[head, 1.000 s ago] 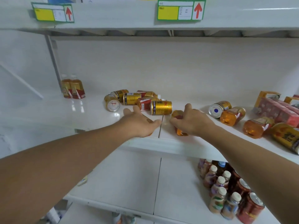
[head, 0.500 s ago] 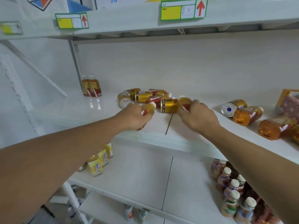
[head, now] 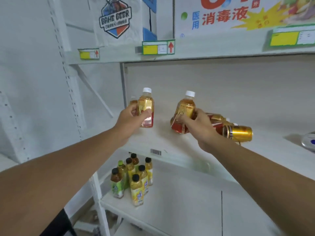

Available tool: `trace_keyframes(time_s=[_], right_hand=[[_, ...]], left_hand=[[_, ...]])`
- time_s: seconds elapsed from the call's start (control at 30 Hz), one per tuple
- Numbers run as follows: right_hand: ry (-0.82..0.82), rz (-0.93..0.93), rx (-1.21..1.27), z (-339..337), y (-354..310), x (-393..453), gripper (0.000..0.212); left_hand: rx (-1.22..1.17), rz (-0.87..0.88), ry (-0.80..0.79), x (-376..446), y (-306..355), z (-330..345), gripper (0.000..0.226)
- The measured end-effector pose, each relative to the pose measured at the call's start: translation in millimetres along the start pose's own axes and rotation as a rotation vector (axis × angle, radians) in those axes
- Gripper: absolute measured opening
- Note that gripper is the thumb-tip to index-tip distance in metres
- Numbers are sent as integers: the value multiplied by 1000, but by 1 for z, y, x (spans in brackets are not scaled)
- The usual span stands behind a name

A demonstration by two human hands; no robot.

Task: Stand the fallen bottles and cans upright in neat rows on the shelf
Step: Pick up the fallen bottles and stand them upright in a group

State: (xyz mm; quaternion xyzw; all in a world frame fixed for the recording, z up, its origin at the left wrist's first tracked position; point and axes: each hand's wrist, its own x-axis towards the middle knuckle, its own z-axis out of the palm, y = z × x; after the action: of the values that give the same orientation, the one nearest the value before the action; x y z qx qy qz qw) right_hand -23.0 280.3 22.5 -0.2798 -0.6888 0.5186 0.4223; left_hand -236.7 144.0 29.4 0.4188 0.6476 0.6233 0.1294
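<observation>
Both bottles have come up off the shelf boards since half a second ago. My left fingers [head: 146,113] curl round the left bottle [head: 146,106], held upright just in front of the standing pair [head: 133,101] by the upright post. My right fingers [head: 180,119] pinch the right bottle [head: 185,110], tilted, above the shelf [head: 163,135] and well right of that pair. Behind my right hand [head: 199,126] the gold can [head: 238,132] and others lie fallen. I judge the task barely begun: two bottles lifted, none placed, the pile waiting.

The right hand [head: 198,126] hides most of the fallen cans [head: 238,132].
</observation>
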Motion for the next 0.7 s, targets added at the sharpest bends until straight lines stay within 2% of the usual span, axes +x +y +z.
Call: trace_keyframes(time_s=[0.1, 0.27, 0.37, 0.5, 0.7], right_hand=[[-35, 8, -68, 58, -2, 20, 45], [-57, 22, -109, 120, 1, 46, 37], [-67, 13, -132, 135, 7, 59, 30], [-105, 17, -152, 141, 19, 79, 37], [-142, -3, -167, 143, 33, 121, 31]], left_hand=[[-18, -18, -15, 18, -27, -50, 27], [4, -42, -14, 47, -57, -96, 46], [13, -51, -21, 64, -68, -107, 49], [52, -47, -10, 82, -78, -109, 46], [99, -57, 23, 107, -80, -104, 46]])
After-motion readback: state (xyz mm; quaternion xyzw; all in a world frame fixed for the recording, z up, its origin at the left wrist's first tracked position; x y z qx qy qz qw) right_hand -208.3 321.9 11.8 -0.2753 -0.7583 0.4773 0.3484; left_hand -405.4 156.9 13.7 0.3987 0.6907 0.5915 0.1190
